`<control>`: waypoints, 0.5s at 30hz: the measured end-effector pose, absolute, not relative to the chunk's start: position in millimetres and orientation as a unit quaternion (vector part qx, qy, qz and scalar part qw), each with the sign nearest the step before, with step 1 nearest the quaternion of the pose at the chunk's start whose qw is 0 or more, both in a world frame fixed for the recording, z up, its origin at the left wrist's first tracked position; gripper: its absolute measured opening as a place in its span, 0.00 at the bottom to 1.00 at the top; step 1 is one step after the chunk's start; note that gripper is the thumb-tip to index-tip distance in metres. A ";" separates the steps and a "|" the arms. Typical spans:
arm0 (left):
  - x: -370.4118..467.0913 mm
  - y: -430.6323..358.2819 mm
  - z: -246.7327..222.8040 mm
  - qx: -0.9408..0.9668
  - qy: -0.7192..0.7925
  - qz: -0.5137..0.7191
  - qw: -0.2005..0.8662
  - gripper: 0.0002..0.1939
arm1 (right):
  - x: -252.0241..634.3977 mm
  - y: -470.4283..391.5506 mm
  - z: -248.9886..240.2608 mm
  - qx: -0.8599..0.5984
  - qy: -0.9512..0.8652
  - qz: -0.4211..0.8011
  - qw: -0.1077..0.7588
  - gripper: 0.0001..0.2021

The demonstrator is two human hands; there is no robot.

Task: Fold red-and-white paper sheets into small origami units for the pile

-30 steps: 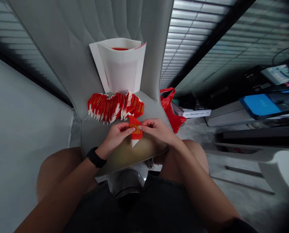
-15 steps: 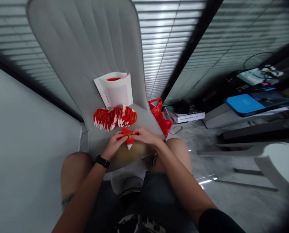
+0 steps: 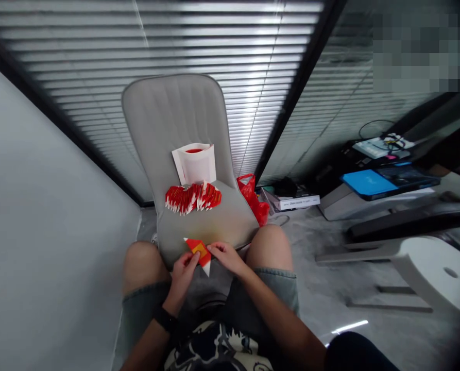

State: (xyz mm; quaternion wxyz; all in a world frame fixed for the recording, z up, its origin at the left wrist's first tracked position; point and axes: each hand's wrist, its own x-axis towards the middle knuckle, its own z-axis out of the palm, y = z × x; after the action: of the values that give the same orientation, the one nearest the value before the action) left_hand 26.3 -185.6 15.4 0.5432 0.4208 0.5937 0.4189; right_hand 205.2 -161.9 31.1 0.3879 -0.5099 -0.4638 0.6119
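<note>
Between my hands is a folded red paper piece [image 3: 199,251] with a yellow-orange middle and white pointed tips. My left hand [image 3: 184,269] pinches its lower left side, thumb on top. At its right edge, the thumb and fingertips of my right hand [image 3: 226,257] are closed on the paper. Beyond my hands, on the grey chair seat [image 3: 210,221], lies a fanned row of folded red-and-white paper pieces [image 3: 193,198]. Behind that row a white paper pouch [image 3: 196,167] leans on the chair's backrest, with something red showing in its opening.
A red plastic bag [image 3: 253,201] sits on the floor right of the chair. Past it are a flat box [image 3: 291,201], a blue-topped item [image 3: 369,182] on a stack and a white stool [image 3: 430,268]. A pale wall [image 3: 52,221] runs along my left.
My hands have drawn the folded paper back toward my body, off the seat's middle. The paper now lies turned, its yellow-orange middle showing more. My head view has shifted, so the whole backrest shows.
</note>
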 end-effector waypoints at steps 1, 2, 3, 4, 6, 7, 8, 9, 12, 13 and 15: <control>28.2 -186.9 19.8 0.433 0.587 0.416 0.543 0.26 | 205.1 -171.7 33.3 -0.522 -0.446 0.608 0.399 0.24; 30.7 -188.1 24.5 0.441 0.581 0.412 0.546 0.25 | 205.9 -181.7 35.9 -0.532 -0.430 0.605 0.407 0.24; 33.7 -189.3 29.2 0.446 0.575 0.406 0.553 0.25 | 207.4 -191.7 38.5 -0.540 -0.417 0.603 0.412 0.24; 37.0 -190.9 33.8 0.448 0.568 0.400 0.562 0.24 | 209.4 -201.2 41.3 -0.548 -0.406 0.600 0.418 0.23; 44.5 -195.2 42.7 0.453 0.551 0.385 0.586 0.23 | 214.3 -217.9 47.0 -0.567 -0.389 0.585 0.430 0.22; 48.3 -197.6 46.8 0.456 0.544 0.382 0.592 0.23 | 217.0 -224.6 49.9 -0.578 -0.382 0.573 0.438 0.22; 51.9 -199.9 50.5 0.456 0.540 0.379 0.597 0.23 | 219.6 -230.0 52.9 -0.588 -0.378 0.561 0.444 0.21; 55.0 -201.8 53.8 0.454 0.537 0.374 0.604 0.23 | 222.0 -234.1 56.0 -0.596 -0.374 0.551 0.448 0.21; 59.4 -204.2 60.3 0.457 0.513 0.373 0.623 0.23 | 225.6 -241.3 65.5 -0.600 -0.365 0.547 0.455 0.20; 59.1 -204.1 61.4 0.453 0.508 0.376 0.629 0.23 | 225.3 -242.8 68.7 -0.601 -0.362 0.552 0.451 0.20; 56.7 -203.4 62.2 0.435 0.507 0.385 0.636 0.24 | 222.7 -245.2 74.4 -0.605 -0.354 0.562 0.439 0.20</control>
State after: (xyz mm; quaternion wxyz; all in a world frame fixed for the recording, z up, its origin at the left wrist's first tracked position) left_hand 56.7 -203.4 62.2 0.6362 0.4354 0.5073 0.3850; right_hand 222.7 -245.2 74.4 0.4392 -0.6050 -0.3538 0.5621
